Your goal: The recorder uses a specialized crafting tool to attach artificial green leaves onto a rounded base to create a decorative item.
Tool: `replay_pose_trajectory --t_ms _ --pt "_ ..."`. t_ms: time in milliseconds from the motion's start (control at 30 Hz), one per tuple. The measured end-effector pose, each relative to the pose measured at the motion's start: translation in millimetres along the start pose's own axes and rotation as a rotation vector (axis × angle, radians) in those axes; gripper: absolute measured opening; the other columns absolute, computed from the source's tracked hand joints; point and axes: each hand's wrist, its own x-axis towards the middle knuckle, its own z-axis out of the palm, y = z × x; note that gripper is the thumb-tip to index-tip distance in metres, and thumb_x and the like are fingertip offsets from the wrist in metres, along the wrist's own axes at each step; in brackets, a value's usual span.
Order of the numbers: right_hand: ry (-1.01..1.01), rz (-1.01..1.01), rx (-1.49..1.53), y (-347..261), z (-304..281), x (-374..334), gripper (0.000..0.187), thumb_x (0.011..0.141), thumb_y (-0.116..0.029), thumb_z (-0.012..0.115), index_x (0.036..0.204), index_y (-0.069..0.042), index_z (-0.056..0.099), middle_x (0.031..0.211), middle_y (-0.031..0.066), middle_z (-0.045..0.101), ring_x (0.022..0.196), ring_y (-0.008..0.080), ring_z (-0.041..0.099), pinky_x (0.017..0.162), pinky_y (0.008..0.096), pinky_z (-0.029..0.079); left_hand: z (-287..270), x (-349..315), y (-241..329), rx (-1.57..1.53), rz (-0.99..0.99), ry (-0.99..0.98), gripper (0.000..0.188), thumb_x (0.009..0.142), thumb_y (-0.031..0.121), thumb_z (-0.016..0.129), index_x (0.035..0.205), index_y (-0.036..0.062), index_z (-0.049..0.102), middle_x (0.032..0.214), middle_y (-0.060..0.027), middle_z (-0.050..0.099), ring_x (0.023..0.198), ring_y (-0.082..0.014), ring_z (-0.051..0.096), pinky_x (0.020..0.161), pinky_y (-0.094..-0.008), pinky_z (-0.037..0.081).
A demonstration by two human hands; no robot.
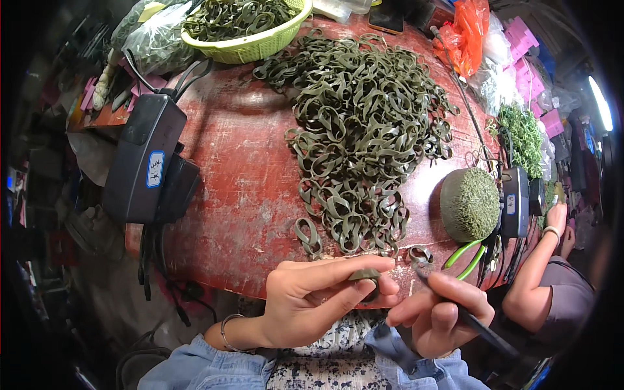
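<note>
My left hand [318, 302] is closed, pinching a small dark green looped strip [365, 274] between thumb and fingers above the table's front edge. To its right, my right hand [448, 312] grips a slim black tool [478, 323] like a pen; its kind is unclear. Near the tool's tip is another small green loop [419, 252]; whether they touch I cannot tell. Beyond my hands, a big pile of dark green looped strips [364, 117] spreads over the red table [234, 195]. One loop [307, 235] lies at the pile's near left.
A yellow-green basket [260, 44] of loops stands at the back. Black box-like devices with cables flank me, at left [140, 156] and right [513, 201]. On the right are a round block of green clippings [478, 205], green-handled pliers [465, 260], bags and another person's arm [536, 273].
</note>
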Motion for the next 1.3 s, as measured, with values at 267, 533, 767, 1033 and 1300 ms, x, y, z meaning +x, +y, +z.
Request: replay_pose_trajectory --t_ms 267,533,767,1033,1300 --pt "-0.003 0.058 0.08 -0.7 -0.4 -6.9 0.033 0.089 -0.026 0.045 0.095 0.006 0.048 0.052 0.0127 0.058 0.046 0.0179 0.058 0.046 0.0266 0.049 6.0 -5.6 4.1 -0.265 -0.201 0.076 0.026 0.083 0.0 0.045 0.106 -0.0116 0.05 0.084 -0.0205 0.061 0.073 -0.0213 0.061 0.065 -0.0306 0.051" --pt "0.114 0.115 -0.027 -2.5 -7.1 -7.2 0.032 0.089 -0.026 0.043 0.092 0.005 0.049 0.05 0.0113 0.057 0.038 0.0135 0.052 0.037 0.022 0.039 2.8 4.6 5.6 -0.457 -0.405 0.098 0.032 0.087 0.011 0.043 0.112 -0.0095 0.045 0.092 -0.0238 0.058 0.071 -0.0247 0.062 0.06 -0.0292 0.05" --pt "0.191 0.183 -0.001 10.9 0.6 -2.8 0.032 0.089 -0.024 0.044 0.091 0.007 0.05 0.054 0.0099 0.055 0.041 0.0119 0.052 0.036 0.0183 0.032 -42.6 6.9 -15.3 -0.567 -0.003 0.239 0.023 0.08 0.001 0.038 0.099 -0.0064 0.048 0.083 -0.0158 0.057 0.064 -0.0155 0.055 0.053 -0.023 0.045" --pt "-0.013 0.131 -0.047 22.7 13.0 5.4 0.018 0.084 -0.005 0.049 0.091 0.008 0.058 0.062 0.0139 0.06 0.048 0.0145 0.057 0.045 0.0216 0.045 -37.8 2.5 -10.5 0.595 0.0 0.442 0.016 0.067 0.003 0.069 0.081 0.0052 0.062 0.059 0.0034 0.039 0.048 -0.0048 0.034 0.045 -0.019 0.027" --pt "-0.066 0.159 -0.035 23.6 16.3 6.1 0.015 0.082 -0.002 0.051 0.091 0.007 0.059 0.067 0.0147 0.061 0.052 0.015 0.059 0.048 0.0228 0.046 -30.3 2.7 -17.2 1.047 0.021 0.396 0.034 0.059 0.014 0.076 0.084 0.004 0.056 0.073 -0.0061 0.048 0.064 -0.0171 0.05 0.054 -0.0284 0.042"
